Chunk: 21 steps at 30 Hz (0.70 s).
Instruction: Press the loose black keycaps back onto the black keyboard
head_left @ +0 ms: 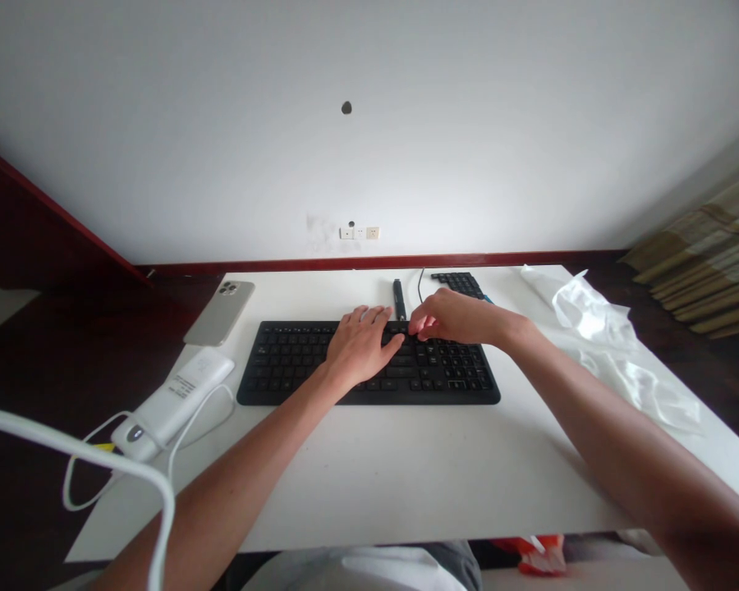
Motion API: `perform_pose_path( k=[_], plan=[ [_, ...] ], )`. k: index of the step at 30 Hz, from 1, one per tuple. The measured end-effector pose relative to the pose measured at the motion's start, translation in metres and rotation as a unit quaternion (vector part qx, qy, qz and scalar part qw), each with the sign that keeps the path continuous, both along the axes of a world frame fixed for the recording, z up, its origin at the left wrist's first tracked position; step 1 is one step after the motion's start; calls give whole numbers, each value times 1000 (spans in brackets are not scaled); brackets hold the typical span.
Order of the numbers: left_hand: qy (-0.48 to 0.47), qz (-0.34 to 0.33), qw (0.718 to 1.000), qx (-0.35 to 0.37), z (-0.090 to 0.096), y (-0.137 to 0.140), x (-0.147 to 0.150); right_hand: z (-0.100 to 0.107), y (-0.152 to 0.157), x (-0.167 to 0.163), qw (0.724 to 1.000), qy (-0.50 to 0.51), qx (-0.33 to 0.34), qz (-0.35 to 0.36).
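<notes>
A black keyboard (296,361) lies flat on the white table. My left hand (360,341) rests palm down across its middle, with the fingers spread over the upper rows. At the keyboard's top edge, right of centre, my right hand (437,318) is bent down with fingertips pinched together. Whatever those fingers hold is too small or hidden to make out. Behind the keyboard lies a slim black pen-like tool (398,297). Black pieces that look like loose keycaps (459,283) are grouped beyond my right hand, close to a thin black cable (419,286).
A phone (218,313) lies face down at the table's left edge. Nearer me is a white power bank (176,402) with a white cable (166,492) looping toward the camera. Crumpled clear plastic (597,316) covers part of the right side. Behind the table (369,468) is a wall with sockets (360,233).
</notes>
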<state>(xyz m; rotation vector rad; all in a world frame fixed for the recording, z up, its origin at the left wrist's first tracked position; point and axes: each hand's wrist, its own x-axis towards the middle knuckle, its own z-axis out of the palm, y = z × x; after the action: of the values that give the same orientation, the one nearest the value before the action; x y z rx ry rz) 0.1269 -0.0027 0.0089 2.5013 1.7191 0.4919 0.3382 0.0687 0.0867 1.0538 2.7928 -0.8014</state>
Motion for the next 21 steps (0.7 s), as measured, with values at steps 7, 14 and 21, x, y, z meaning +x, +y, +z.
perform_pose_path(
  k=[7, 14, 21],
  plan=[
    [0, 1, 1000, -6, -1, 0, 0, 3, -7, -6, 999, -20, 27, -21],
    [0, 1, 1000, -4, 0, 0, 0, 7, -19, -13, 996, -55, 71, -22],
    [-6, 3, 1000, -3, -1, 0, 1, -2, -11, -9, 997, -44, 56, -27]
  ],
)
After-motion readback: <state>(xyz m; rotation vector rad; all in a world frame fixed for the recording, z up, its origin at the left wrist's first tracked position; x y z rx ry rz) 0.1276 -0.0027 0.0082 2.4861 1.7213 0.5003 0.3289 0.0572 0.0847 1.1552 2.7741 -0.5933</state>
